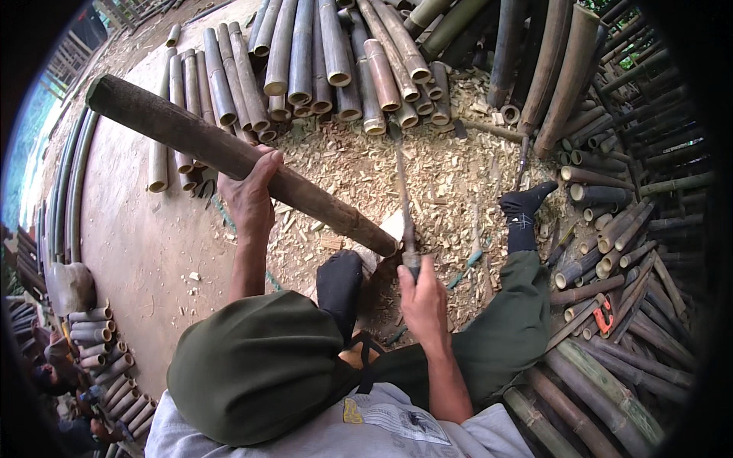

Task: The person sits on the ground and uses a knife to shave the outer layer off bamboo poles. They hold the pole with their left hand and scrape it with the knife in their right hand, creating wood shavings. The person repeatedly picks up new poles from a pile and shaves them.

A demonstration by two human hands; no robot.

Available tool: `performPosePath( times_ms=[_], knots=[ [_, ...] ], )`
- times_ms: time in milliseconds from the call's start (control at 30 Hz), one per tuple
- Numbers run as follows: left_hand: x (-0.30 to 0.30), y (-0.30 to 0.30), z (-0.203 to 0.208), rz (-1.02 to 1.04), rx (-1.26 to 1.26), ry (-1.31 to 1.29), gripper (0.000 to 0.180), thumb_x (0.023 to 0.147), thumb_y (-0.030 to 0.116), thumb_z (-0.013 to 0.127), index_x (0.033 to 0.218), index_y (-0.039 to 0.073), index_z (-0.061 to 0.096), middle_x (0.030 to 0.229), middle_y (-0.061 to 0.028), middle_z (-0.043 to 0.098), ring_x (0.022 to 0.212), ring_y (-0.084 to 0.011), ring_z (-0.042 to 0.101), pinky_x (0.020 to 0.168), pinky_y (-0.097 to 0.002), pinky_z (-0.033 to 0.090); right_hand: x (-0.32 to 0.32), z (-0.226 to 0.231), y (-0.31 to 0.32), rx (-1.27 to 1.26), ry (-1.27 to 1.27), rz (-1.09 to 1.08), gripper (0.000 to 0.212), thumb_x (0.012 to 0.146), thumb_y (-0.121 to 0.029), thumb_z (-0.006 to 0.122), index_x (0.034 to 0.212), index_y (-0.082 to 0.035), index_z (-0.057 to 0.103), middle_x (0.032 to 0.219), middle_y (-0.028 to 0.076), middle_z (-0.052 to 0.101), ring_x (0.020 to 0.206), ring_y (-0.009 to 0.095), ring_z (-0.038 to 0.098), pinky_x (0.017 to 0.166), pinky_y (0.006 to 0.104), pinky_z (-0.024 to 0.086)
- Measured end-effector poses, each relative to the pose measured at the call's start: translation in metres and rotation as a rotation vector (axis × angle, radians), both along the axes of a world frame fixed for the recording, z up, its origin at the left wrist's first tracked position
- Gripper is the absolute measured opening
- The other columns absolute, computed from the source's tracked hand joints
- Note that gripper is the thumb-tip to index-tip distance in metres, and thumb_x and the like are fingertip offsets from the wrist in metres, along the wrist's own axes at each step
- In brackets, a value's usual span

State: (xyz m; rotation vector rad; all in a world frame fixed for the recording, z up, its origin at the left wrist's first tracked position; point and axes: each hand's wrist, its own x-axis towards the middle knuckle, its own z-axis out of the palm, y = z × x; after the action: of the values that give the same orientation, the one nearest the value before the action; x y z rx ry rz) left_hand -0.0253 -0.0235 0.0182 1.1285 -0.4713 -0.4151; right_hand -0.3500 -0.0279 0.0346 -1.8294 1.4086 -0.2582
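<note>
My left hand (pixel 249 195) is closed around a thick brown bamboo pole (pixel 324 210). The pole slants from the upper left down to the middle, its near cut end by my left foot. In my right hand (pixel 426 301) is the handle of a long machete (pixel 405 195). Its narrow blade points away from me, just right of the pole's lower end. A pale wooden surface (pixel 392 226) shows between pole and blade, partly hidden. I cannot tell whether the blade touches the pole.
Wood chips (pixel 450 198) cover the ground around my dark-socked feet. Cut bamboo tubes (pixel 321 61) lie in rows beyond. More bamboo is stacked at the right, with an orange-handled tool (pixel 603 314) on it. Another person (pixel 57 366) is at the lower left, beside a tube pile.
</note>
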Motion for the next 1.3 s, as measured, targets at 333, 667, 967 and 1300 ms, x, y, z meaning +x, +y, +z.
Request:
performPosePath(
  times_ms=[333, 667, 967, 1300],
  knots=[
    [-0.001, 0.007, 0.001, 0.071, 0.067, 0.202, 0.053, 0.082, 0.012, 0.088, 0.123, -0.003, 0.059, 0.104, -0.0112, 0.069, 0.094, -0.0225, 0.070, 0.087, -0.0375, 0.059, -0.038, -0.104, 0.004, 0.434, 0.016, -0.097, 0.039, 0.104, -0.037, 0.058, 0.118, 0.000, 0.052, 0.098, 0.032, 0.069, 0.097, 0.055, 0.065, 0.080, 0.0602, 0.049],
    [0.011, 0.012, -0.011, 0.180, 0.040, 0.266, 0.033, 0.086, 0.005, 0.086, 0.109, 0.000, 0.062, 0.086, -0.0105, 0.070, 0.073, -0.0214, 0.071, 0.069, -0.0358, 0.060, -0.051, -0.109, 0.021, 0.038, -0.085, -0.101, 0.035, 0.103, -0.034, 0.062, 0.115, -0.001, 0.055, 0.092, 0.027, 0.066, 0.090, 0.052, 0.065, 0.077, 0.0553, 0.049],
    [-0.007, 0.005, 0.009, 0.123, 0.002, 0.186, 0.036, 0.087, 0.004, 0.084, 0.113, 0.000, 0.060, 0.089, -0.0107, 0.069, 0.077, -0.0226, 0.072, 0.073, -0.0368, 0.060, -0.022, -0.032, -0.003, 0.037, -0.055, -0.051, 0.034, 0.106, -0.030, 0.057, 0.124, -0.002, 0.053, 0.098, 0.032, 0.068, 0.091, 0.055, 0.066, 0.075, 0.0601, 0.050],
    [-0.014, 0.000, 0.007, 0.083, -0.017, 0.125, 0.038, 0.087, 0.004, 0.083, 0.116, 0.000, 0.059, 0.096, -0.0106, 0.069, 0.084, -0.0225, 0.073, 0.079, -0.0366, 0.060, -0.019, -0.102, 0.002, 0.040, 0.203, -0.018, 0.034, 0.107, -0.036, 0.054, 0.111, -0.002, 0.050, 0.091, 0.032, 0.070, 0.091, 0.053, 0.068, 0.074, 0.0602, 0.053]
  ],
)
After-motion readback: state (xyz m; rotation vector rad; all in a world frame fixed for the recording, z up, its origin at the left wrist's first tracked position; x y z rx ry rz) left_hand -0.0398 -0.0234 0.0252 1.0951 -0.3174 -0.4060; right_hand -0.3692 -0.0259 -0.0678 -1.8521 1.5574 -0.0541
